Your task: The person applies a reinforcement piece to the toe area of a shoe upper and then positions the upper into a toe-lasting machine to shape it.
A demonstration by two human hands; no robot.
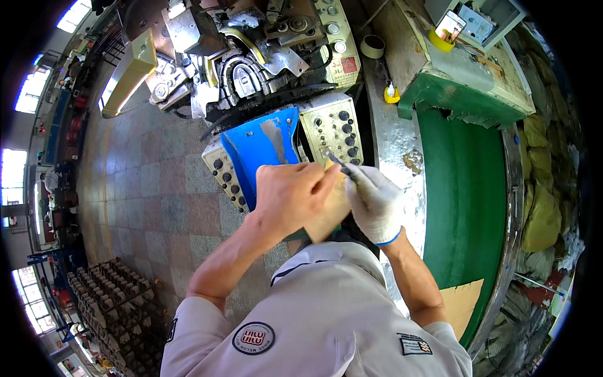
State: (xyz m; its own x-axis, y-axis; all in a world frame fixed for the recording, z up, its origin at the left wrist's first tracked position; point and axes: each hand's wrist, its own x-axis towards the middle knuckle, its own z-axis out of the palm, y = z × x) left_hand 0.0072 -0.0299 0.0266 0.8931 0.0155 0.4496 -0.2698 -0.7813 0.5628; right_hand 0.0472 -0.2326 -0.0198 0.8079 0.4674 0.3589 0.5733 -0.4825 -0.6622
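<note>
If the gloved right hand (375, 202), gripping a slim tool (334, 158), slips, it could jab the bare left hand (290, 193) clasping a tan sheet (330, 218).

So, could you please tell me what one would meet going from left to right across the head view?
Bright windows, left cream control panel, bare left hand, white-gloved right hand, green work surface, olive sacks.
</note>
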